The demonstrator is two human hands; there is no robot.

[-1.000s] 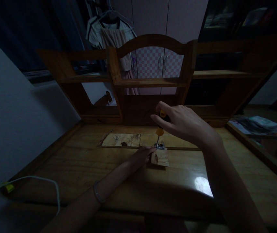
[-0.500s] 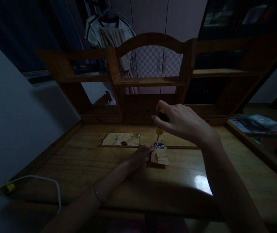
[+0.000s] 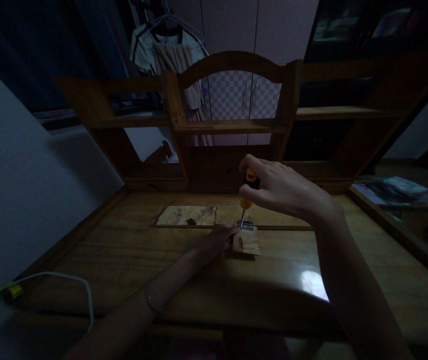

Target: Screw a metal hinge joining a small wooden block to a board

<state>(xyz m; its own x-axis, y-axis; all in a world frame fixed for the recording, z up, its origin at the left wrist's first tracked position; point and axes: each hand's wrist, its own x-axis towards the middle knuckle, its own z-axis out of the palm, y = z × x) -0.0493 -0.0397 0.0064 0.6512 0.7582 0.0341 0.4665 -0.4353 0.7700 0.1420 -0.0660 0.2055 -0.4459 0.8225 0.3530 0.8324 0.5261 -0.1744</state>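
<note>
My right hand (image 3: pixel 281 190) grips the handle of a yellow-and-black screwdriver (image 3: pixel 247 192), held upright with its tip on a small metal hinge (image 3: pixel 247 224). The hinge sits at the back edge of a small wooden block (image 3: pixel 247 242) lying on the wooden desk (image 3: pixel 131 255). My left hand (image 3: pixel 219 238) has its fingers curled against the block's left side, holding it. A thin bracelet circles my left wrist.
A wooden hutch with shelves (image 3: pixel 232 125) stands at the desk's back. A long flat board (image 3: pixel 189 215) lies behind the block. A white cable with a yellow tag (image 3: pixel 49 282) lies at the front left. Papers (image 3: pixel 397 192) are on the right.
My right hand has turned slightly on the screwdriver handle and shifted a little left. My left hand and the block have stayed put.
</note>
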